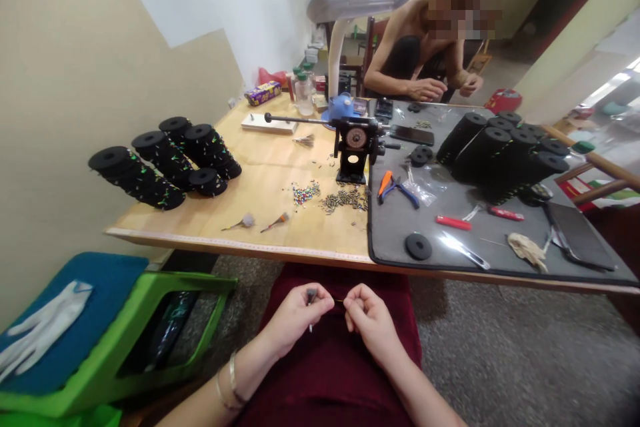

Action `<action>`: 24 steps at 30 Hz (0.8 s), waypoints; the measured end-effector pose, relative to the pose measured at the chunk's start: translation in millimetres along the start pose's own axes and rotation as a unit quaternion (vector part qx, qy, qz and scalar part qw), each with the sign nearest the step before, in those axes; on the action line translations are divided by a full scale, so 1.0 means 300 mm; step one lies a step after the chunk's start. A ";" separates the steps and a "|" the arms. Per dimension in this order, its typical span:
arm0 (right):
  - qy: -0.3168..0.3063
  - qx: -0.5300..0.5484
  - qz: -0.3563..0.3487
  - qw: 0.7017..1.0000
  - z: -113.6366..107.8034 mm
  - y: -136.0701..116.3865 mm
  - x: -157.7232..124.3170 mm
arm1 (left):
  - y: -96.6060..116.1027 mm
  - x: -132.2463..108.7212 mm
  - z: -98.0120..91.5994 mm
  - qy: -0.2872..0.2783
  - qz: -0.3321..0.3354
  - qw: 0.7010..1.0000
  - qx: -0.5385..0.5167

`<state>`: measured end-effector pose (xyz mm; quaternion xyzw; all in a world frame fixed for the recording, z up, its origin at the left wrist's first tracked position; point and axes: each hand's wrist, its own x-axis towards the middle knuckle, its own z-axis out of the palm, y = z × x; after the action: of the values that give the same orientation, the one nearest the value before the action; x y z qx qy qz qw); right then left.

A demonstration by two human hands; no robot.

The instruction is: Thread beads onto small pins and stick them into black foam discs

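Both my hands are over my lap, on dark red cloth, below the table's front edge. My left hand (295, 317) is closed in a pinch on a small grey tuft with a thin stem (311, 299). My right hand (369, 317) is closed too, its fingertips pinching a fine thread or wire (339, 301) that runs toward the left hand. On the wooden table (260, 240) above lie two small feathered pieces (246, 221), a heap of tiny beads (305, 192) and small metal bits (344, 199).
A black hand-crank winder (354, 147) stands mid-table by a grey mat (430, 213) with pliers (395, 185), red tools and black discs. Black foam spools (160, 163) are stacked left and right. A desk lamp (350, 7) stands behind. Another person sits across. A green stool (165, 320) with a white glove is at left.
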<state>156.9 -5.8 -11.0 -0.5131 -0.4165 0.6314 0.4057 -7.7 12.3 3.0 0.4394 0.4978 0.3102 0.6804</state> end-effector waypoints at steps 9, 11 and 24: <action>-0.042 -0.181 -0.106 0.977 -0.004 -0.035 -0.014 | 0.041 -0.009 0.008 0.039 0.074 0.980 0.181; -0.046 -0.261 -0.145 0.953 -0.008 -0.043 -0.015 | 0.044 -0.004 0.008 0.039 0.076 0.977 0.193; 0.018 0.024 0.053 0.998 -0.001 -0.021 0.019 | -0.012 0.003 -0.016 -0.026 -0.044 0.993 -0.110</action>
<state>156.8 1.5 -6.9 -0.5357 -0.3663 0.6525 0.3913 -12.1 13.0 -1.2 0.3472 0.4617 0.3211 0.7505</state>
